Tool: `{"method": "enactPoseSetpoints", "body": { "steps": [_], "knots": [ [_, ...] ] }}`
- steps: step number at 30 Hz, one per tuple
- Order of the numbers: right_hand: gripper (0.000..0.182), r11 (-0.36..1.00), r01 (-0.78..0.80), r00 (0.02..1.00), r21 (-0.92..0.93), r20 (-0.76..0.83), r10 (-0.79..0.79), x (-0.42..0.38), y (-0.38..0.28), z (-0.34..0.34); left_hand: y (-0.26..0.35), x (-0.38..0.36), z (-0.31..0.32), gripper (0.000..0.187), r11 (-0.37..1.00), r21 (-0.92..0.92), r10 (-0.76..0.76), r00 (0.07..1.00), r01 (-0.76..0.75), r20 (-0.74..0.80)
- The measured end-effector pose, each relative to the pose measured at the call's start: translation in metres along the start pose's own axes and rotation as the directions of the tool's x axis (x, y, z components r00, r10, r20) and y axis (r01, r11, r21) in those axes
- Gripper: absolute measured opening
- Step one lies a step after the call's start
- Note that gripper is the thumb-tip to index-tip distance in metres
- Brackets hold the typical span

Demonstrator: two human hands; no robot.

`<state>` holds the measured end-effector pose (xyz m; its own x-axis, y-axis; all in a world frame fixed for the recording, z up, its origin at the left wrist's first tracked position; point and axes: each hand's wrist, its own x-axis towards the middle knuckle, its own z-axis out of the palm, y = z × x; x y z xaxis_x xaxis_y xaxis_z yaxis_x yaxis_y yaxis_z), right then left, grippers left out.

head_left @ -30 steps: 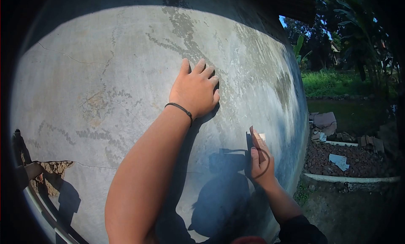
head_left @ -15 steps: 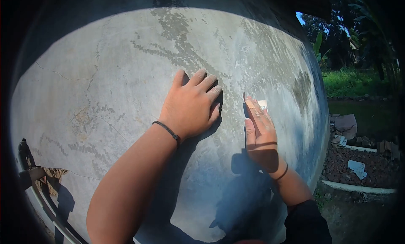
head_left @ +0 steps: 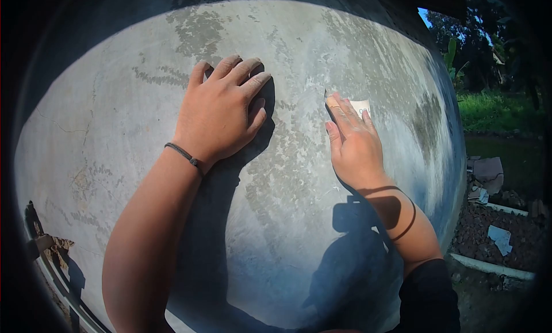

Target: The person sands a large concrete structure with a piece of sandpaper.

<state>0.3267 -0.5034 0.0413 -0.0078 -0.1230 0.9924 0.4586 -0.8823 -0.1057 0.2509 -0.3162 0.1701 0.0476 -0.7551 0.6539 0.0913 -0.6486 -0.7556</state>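
Observation:
My left hand (head_left: 221, 111) rests on a grey plastered wall (head_left: 276, 189), its fingers spread and their tips dusty. A dark cord bracelet (head_left: 183, 153) circles that wrist. Further right, my right hand (head_left: 357, 146) presses a piece of sandpaper (head_left: 360, 107) flat against the wall. Its fingers lie over the sheet; a pale corner with printed characters and a dark edge show past them. The sheet's working side is hidden. Darker, patchy marks (head_left: 198, 31) run across the plaster around both hands.
Shadows of my head and arms fall on the lower wall. At lower left are a broken hole (head_left: 60, 247) in the plaster and a dark rail (head_left: 69, 295). Rubble (head_left: 489, 175), a pale broken piece (head_left: 500, 240) and grass (head_left: 494, 114) lie to the right.
Both hands have moved higher on the wall, the right one with the sandpaper under its fingers. The view has shifted slightly, and the left hand appears further left.

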Motion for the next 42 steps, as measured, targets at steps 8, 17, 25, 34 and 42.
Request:
{"method": "enactPoseSetpoints", "body": {
  "steps": [8,17,25,34,42],
  "knots": [
    [0.044,1.000,0.001,1.000,0.003,0.014,-0.001,-0.007,0.002,-0.004,0.004,0.002,0.000,0.048,0.999,0.047,-0.006,1.000,0.006,0.009],
    [0.044,1.000,-0.024,1.000,-0.003,0.013,0.025,-0.008,-0.002,-0.002,0.003,0.001,-0.002,0.049,1.000,0.005,-0.021,0.999,0.021,0.035],
    [0.046,0.995,-0.078,0.993,0.058,0.096,0.072,-0.002,-0.015,-0.006,0.003,-0.006,0.000,0.050,1.000,0.014,-0.021,1.000,0.020,0.023],
    [0.039,0.957,-0.283,0.958,0.070,0.069,0.278,0.187,0.010,0.019,0.000,-0.010,-0.004,0.049,1.000,-0.014,0.000,0.999,0.001,0.042],
    [0.042,0.991,-0.136,0.990,0.019,0.036,0.135,0.082,-0.018,0.011,0.004,-0.012,-0.008,0.050,0.999,-0.032,-0.019,0.998,0.021,0.055]
  ]
}}
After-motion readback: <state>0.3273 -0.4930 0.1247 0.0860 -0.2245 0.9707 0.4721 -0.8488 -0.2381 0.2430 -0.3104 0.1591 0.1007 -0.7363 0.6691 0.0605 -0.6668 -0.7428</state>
